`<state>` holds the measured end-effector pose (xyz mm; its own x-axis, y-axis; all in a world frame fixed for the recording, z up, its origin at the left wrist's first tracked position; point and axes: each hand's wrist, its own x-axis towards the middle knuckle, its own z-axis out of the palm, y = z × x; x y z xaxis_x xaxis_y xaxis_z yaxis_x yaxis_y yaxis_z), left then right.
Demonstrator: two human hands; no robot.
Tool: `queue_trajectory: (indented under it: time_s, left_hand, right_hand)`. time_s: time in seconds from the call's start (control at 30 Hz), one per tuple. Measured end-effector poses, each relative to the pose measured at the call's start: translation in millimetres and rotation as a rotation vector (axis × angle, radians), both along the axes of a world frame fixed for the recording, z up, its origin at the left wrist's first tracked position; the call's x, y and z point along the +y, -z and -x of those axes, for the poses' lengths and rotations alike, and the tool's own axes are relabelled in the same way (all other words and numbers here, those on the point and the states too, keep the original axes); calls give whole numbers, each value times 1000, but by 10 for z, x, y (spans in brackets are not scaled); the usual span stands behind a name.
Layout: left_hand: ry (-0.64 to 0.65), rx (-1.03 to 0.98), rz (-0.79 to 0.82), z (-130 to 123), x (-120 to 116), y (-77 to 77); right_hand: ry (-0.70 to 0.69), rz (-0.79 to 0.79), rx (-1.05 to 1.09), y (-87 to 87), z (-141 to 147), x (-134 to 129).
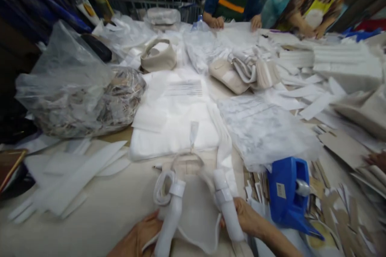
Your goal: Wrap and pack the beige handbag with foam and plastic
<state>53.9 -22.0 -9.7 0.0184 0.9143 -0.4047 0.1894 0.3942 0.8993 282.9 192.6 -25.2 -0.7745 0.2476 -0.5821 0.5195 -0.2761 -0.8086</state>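
A light beige handbag (197,213) lies close in front of me at the bottom of the head view. Its two straps are wrapped in white foam sleeves (171,223), one on each side. My left hand (140,233) is closed on the bag's left edge, partly hidden behind the sleeve. At the opposite edge my right hand (245,215) grips the bag beside the other foam-wrapped strap (227,209). A coil of white strap (164,188) and a small hanging tag (194,130) are at the bag's top.
Stacked white bags (177,136) lie just ahead. A clear sack (81,100) and white foam pieces (69,180) are at left. A blue tape dispenser (288,196) stands at right, near cardboard strips (340,213). Two people work across the table.
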Motion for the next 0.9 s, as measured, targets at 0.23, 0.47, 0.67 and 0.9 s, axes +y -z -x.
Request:
queue_trajectory:
  time_s: [0.23, 0.47, 0.67, 0.9]
  left_hand:
    - [11, -39, 81, 18, 97, -75]
    - [7, -27, 77, 19, 188, -171]
    - [-17, -180, 84, 39, 149, -206]
    - [243, -15, 35, 25, 73, -97]
  right_hand:
    - [17, 40, -7, 14, -118, 60]
    - [-133, -124, 78, -109, -69, 115]
    - [-102, -175, 45, -47, -205, 94]
    - [-243, -294, 89, -15, -330, 66]
